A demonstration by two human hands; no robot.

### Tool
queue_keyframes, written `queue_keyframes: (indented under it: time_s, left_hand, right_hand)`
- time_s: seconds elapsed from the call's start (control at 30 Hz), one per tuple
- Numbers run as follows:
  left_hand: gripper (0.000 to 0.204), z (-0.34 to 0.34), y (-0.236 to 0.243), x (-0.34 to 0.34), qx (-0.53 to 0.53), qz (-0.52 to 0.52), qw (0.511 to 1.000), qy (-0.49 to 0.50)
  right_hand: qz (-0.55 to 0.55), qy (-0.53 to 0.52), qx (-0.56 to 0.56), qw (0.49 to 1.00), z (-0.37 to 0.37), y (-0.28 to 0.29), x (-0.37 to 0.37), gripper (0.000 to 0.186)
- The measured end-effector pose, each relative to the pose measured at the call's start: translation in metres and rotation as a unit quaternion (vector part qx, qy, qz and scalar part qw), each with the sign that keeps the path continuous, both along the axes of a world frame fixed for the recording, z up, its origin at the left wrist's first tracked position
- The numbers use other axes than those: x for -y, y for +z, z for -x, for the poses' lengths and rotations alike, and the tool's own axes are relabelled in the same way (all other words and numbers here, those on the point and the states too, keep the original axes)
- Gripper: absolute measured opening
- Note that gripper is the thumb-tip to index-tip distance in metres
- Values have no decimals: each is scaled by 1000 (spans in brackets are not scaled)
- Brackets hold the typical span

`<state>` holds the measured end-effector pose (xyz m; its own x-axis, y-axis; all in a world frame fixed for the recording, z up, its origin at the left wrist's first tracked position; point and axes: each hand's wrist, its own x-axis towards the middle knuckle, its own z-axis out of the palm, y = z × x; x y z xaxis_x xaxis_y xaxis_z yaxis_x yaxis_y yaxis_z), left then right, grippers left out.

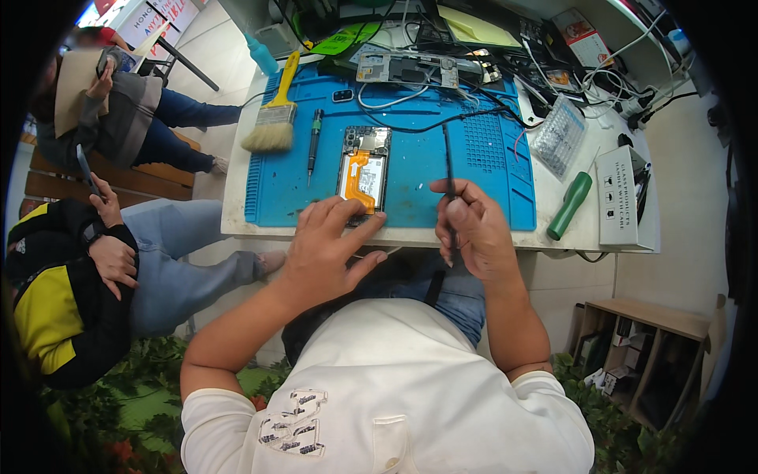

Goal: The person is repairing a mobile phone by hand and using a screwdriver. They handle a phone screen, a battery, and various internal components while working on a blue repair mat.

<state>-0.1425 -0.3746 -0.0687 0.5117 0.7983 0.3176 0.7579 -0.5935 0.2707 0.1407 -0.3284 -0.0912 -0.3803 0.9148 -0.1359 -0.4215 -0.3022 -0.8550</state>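
An opened smartphone [377, 175] lies on a blue repair mat [414, 182], its battery and an orange flex cable [359, 180] exposed. My left hand [330, 241] rests over the phone's near end, fingers spread and touching it. To the right of the phone, my right hand [474, 225] grips a thin dark pointed tool, probably tweezers [448, 154], which points away from me. Left of the phone lies a slim screwdriver [315, 142], and beyond that a wide paintbrush [272, 126] with a yellow handle. A small camera-lens cover [343, 95] sits above the phone.
Phone frame parts [407, 71] and tangled cables crowd the back. On the right are bubble wrap [559, 136], a green-handled tool [570, 205] and a white box [620, 197]. A light-blue bottle [260, 55] stands back left. Two people [71, 276] sit to my left, holding phones.
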Motion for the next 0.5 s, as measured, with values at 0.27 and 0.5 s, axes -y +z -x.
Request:
queue_keyframes:
  time_s: [0.27, 0.5]
  left_hand:
    - [63, 0, 4, 2, -73, -21, 997, -16]
    - [60, 24, -2, -3, 27, 0, 1000, -5]
  right_hand:
    - [40, -52, -23, 998, 22, -10, -2, 44]
    - [-12, -32, 56, 998, 28, -15, -6, 40]
